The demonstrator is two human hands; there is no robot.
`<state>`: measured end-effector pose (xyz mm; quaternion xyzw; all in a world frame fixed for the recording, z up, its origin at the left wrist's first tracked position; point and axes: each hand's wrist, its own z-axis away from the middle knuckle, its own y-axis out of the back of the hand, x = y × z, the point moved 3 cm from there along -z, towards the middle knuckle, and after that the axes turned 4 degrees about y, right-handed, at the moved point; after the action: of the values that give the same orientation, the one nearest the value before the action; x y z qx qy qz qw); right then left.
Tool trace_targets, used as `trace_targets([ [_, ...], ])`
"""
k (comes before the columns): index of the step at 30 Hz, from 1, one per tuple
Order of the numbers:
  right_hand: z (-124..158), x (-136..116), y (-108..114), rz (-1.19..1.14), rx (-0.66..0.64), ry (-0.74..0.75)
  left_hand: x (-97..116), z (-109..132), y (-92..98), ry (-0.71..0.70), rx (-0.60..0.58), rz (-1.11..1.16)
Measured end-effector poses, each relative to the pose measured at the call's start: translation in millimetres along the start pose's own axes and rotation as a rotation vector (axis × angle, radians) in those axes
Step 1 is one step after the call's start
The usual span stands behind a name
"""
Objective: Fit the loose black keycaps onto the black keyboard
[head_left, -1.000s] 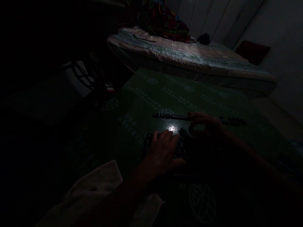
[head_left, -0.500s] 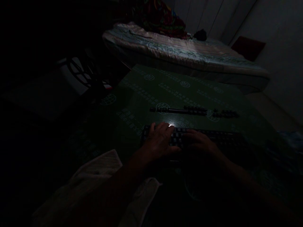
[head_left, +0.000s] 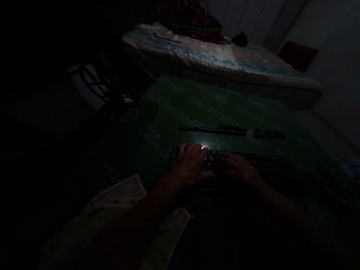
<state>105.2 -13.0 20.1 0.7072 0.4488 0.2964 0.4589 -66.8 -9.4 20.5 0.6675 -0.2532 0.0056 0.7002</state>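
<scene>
A dark computer keyboard (head_left: 270, 162) lies across the green printed tabletop (head_left: 205, 108). Over its left end rests my left hand (head_left: 189, 161), open, fingers spread on the keys and thumb stretched to the right. My right hand (head_left: 237, 167) is just beside it on the middle of the keyboard, with the fingers extended and nothing held. Deep shadow hides much of the right palm and the front edge of the keyboard. Behind the keyboard is a row of small loose black pieces (head_left: 233, 130), which look like keycaps, several in number.
A pale cloth (head_left: 120, 193) lies under my left forearm. Beyond the table stands a bed with a light patterned sheet (head_left: 197, 52) and a dark red floral bundle (head_left: 194, 22). A wheel-like dark frame (head_left: 95, 82) stands left of the table. The room is very dim.
Almost nothing differs; the view has shifted very slightly. Both hands stay over the same parts of the keyboard.
</scene>
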Motion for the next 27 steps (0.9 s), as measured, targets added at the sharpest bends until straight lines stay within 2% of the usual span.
trace_targets([
  [16,1.2,-3.4,-2.5,0.082,0.025,0.018,-1.4,-1.0,-3.6,-0.006,0.020,-0.007],
  [22,9.0,-20.0,4.7,0.183,0.054,0.059,-2.9,0.2,-4.1,-0.026,0.038,0.002],
  [27,19.4,-35.0,2.5,0.228,0.084,0.054,-0.8,-0.8,-1.4,-0.008,0.029,-0.011],
])
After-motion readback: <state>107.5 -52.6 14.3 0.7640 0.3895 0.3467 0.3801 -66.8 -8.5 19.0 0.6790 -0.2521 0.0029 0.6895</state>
